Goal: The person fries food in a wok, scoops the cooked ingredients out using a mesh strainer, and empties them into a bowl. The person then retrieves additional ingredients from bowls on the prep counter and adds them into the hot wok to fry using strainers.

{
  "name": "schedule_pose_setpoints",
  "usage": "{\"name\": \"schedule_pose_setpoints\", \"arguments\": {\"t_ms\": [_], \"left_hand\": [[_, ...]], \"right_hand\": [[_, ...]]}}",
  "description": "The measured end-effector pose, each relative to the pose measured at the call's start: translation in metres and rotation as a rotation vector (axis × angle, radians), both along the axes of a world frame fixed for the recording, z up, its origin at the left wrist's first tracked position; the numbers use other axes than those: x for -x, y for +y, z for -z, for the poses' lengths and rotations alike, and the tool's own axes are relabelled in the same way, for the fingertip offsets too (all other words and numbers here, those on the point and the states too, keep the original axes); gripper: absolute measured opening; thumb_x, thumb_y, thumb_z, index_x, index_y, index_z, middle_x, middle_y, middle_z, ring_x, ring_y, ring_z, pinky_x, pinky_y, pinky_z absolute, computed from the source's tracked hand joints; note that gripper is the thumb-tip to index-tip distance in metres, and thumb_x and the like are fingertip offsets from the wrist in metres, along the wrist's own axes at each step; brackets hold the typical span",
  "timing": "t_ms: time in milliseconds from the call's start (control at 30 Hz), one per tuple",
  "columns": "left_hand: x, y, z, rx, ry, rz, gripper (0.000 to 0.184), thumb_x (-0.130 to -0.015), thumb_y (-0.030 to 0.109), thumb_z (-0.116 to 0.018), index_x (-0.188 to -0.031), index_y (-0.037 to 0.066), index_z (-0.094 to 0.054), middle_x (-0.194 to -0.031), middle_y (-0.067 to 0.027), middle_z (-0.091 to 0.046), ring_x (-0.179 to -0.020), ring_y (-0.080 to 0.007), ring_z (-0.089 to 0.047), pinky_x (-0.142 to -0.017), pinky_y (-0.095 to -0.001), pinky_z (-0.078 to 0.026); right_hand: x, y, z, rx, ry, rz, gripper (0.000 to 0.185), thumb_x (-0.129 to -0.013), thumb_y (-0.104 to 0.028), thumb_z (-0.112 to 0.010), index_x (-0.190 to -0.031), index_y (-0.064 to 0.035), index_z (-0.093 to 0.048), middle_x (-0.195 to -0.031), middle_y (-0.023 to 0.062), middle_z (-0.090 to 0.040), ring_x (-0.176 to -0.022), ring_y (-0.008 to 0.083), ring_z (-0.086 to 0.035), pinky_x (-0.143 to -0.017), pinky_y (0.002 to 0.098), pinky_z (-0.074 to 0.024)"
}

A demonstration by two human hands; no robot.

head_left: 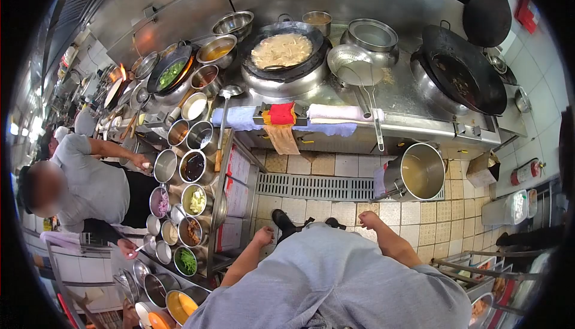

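My left hand [262, 235] hangs beside my body, fingers curled in, with nothing visible in it; the rack of metal containers is closest to it. My right hand [369, 219] hangs on the other side, also curled and holding nothing I can see. Near it on the floor stands a tall metal pot [393, 177] of cloudy yellowish liquid. Ahead, a black wok [316, 36] on the stove holds pale, foamy food [281, 51]. To its right lie a perforated strainer [348, 57] and a wire skimmer [372, 77], handles over the front edge.
Another black wok [488, 92] sits at right. A ladle [231, 91] rests left of the stove's middle. Containers of chopped vegetables, such as a green one [187, 262], line the left rack. A co-worker [93, 176] stands beyond it. A floor drain [317, 186] crosses the tiles.
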State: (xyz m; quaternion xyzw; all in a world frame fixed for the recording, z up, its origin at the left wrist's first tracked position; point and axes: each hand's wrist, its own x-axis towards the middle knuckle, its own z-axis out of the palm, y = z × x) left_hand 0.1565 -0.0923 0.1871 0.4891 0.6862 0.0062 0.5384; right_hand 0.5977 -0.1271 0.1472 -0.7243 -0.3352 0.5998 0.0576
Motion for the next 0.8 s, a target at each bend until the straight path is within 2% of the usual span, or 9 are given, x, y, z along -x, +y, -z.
{"name": "schedule_pose_setpoints", "arguments": {"t_ms": [33, 167, 233, 333, 400, 600, 633, 700, 800], "left_hand": [[0.001, 0.0, 0.002, -0.01, 0.024, 0.051, 0.021, -0.075, 0.012, -0.045, -0.092, 0.003, -0.053, -0.07, -0.0093, -0.058, -0.056, -0.0163, -0.056, -0.052, -0.0279, -0.046], [0.003, 0.0, 0.003, 0.051, -0.051, 0.002, 0.021, -0.076, 0.013, -0.045, -0.092, 0.003, -0.053, -0.07, -0.0089, -0.058, -0.055, -0.0159, -0.056, -0.051, -0.0273, -0.046], [0.002, 0.0, -0.001, 0.02, 0.016, 0.083, 0.021, -0.076, 0.014, -0.046, -0.092, 0.003, -0.053, -0.07, -0.0091, -0.058, -0.055, -0.0156, -0.055, -0.052, -0.0268, -0.046], [-0.007, -0.001, -0.024, -0.037, 0.077, 0.114, 0.02, -0.077, 0.013, -0.046, -0.091, 0.003, -0.053, -0.071, -0.0092, -0.058, -0.057, -0.0157, -0.055, -0.053, -0.0267, -0.046], [-0.005, -0.002, -0.018, -0.012, 0.044, 0.078, 0.019, -0.077, 0.014, -0.045, -0.091, 0.002, -0.053, -0.071, -0.0094, -0.058, -0.058, -0.0158, -0.056, -0.054, -0.0268, -0.047], [-0.008, -0.004, -0.028, -0.019, 0.061, 0.102, 0.019, -0.078, 0.014, -0.045, -0.091, 0.002, -0.053, -0.072, -0.0092, -0.058, -0.06, -0.0157, -0.057, -0.055, -0.0271, -0.047], [-0.009, -0.005, -0.03, -0.026, 0.082, 0.123, 0.02, -0.078, 0.015, -0.045, -0.091, 0.002, -0.053, -0.072, -0.0091, -0.059, -0.06, -0.0157, -0.057, -0.055, -0.0271, -0.047], [0.001, -0.006, 0.0, -0.009, 0.055, 0.108, 0.02, -0.078, 0.015, -0.045, -0.091, 0.003, -0.053, -0.072, -0.009, -0.059, -0.06, -0.016, -0.057, -0.056, -0.0272, -0.047], [0.002, -0.008, 0.002, -0.001, 0.024, 0.09, 0.02, -0.077, 0.016, -0.045, -0.091, 0.004, -0.054, -0.071, -0.0087, -0.059, -0.058, -0.0165, -0.057, -0.056, -0.0274, -0.046]], "right_hand": [[0.0, 0.0, 0.0, -0.001, 0.0, 0.003, 0.026, -0.079, -0.026, -0.043, -0.092, -0.0065, -0.054, -0.081, 0.0092, -0.057, -0.063, 0.0185, -0.058, -0.047, 0.0302, -0.0447], [0.001, 0.0, -0.004, 0.0, 0.002, 0.015, 0.026, -0.079, -0.026, -0.043, -0.093, -0.0064, -0.054, -0.081, 0.0094, -0.058, -0.064, 0.0189, -0.058, -0.047, 0.0304, -0.045], [0.001, 0.001, -0.004, 0.002, -0.008, -0.004, 0.027, -0.079, -0.026, -0.043, -0.093, -0.006, -0.053, -0.081, 0.0096, -0.058, -0.064, 0.0191, -0.058, -0.047, 0.0305, -0.0451], [-0.002, 0.001, 0.008, 0.011, 0.004, -0.039, 0.028, -0.079, -0.026, -0.043, -0.094, -0.0052, -0.053, -0.081, 0.0098, -0.058, -0.064, 0.0195, -0.058, -0.047, 0.0306, -0.0452], [-0.004, 0.0, 0.014, 0.018, 0.027, -0.055, 0.028, -0.079, -0.027, -0.042, -0.094, -0.0048, -0.053, -0.081, 0.0099, -0.057, -0.063, 0.0198, -0.058, -0.047, 0.0306, -0.0452], [0.0, -0.003, 0.002, 0.012, -0.012, -0.009, 0.028, -0.079, -0.027, -0.042, -0.091, -0.0046, -0.053, -0.077, 0.0088, -0.058, -0.059, 0.018, -0.057, -0.045, 0.0296, -0.0445], [0.0, -0.003, -0.003, 0.002, -0.036, -0.08, 0.026, -0.079, -0.026, -0.042, -0.09, -0.0048, -0.054, -0.076, 0.0081, -0.058, -0.058, 0.0171, -0.057, -0.045, 0.0294, -0.0444], [0.0, -0.003, -0.006, -0.008, -0.061, -0.15, 0.025, -0.079, -0.025, -0.042, -0.088, -0.0049, -0.054, -0.075, 0.0075, -0.058, -0.058, 0.0162, -0.057, -0.046, 0.0292, -0.0444], [-0.001, -0.002, -0.006, 0.003, -0.086, -0.171, 0.024, -0.078, -0.024, -0.043, -0.086, -0.0054, -0.055, -0.073, 0.0065, -0.057, -0.057, 0.0153, -0.057, -0.045, 0.0289, -0.0441]]}}
